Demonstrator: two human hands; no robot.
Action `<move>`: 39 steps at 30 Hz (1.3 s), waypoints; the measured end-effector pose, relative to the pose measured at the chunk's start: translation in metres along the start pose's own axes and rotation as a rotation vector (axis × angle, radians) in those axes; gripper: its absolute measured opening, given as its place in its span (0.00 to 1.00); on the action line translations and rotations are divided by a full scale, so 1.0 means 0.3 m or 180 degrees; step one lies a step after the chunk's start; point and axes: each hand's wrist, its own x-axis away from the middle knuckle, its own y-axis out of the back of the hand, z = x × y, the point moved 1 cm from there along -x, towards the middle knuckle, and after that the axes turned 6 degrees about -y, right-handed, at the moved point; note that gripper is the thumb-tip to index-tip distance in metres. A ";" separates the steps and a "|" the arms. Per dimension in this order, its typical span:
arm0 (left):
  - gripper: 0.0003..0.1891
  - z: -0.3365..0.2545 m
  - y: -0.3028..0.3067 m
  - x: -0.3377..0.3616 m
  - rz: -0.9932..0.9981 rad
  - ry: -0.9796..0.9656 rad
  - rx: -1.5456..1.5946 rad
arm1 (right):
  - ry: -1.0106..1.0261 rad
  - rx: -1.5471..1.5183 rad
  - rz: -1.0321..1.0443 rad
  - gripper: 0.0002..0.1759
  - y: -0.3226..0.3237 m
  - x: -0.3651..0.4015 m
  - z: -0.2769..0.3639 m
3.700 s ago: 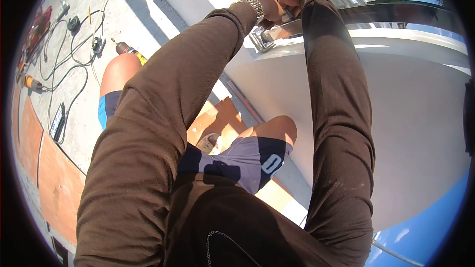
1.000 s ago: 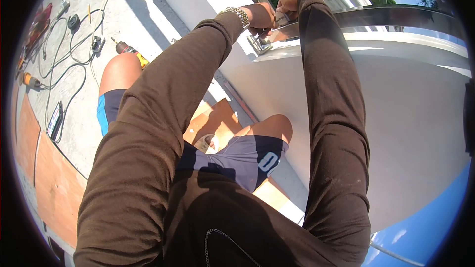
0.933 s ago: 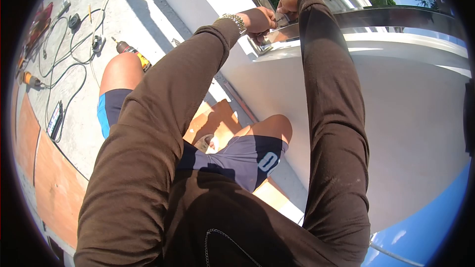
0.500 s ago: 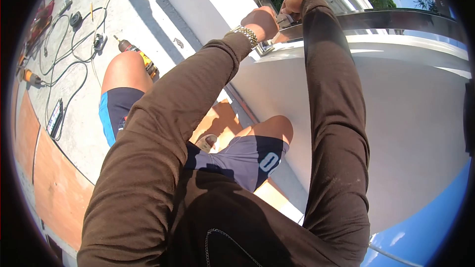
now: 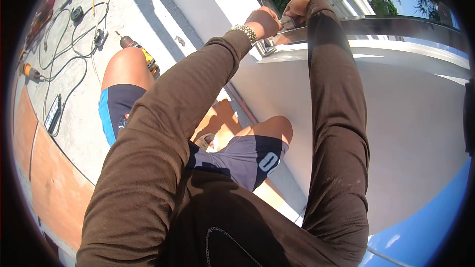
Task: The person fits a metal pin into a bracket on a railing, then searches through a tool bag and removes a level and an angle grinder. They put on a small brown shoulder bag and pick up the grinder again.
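Note:
My left hand, with a metal-band wristwatch on its wrist, is closed beside the near end of a shiny metal rail. Facing it, my right hand has its fingers pinched together just over the same rail. A small greyish piece shows between the two hands, too small to name. The fingers hide most of what each one grips. The rail runs along the top of a white curved wall. Below my left wrist, a metal fitting sits at the wall's corner.
A yellow and black power drill lies on the concrete floor beside my knee. Farther left are tangled black cables, an orange power tool and a long dark item. Plywood borders the floor. Greenery stands beyond the wall.
Both hands stay together at the rail's end. My right hand has shifted slightly right and down, its fingers still pinched. The view has moved a little.

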 end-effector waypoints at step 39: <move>0.08 -0.060 0.036 -0.036 0.0707 0.0827 0.0231 | -0.0010 -0.0309 0.0038 0.15 0.006 -0.001 -0.004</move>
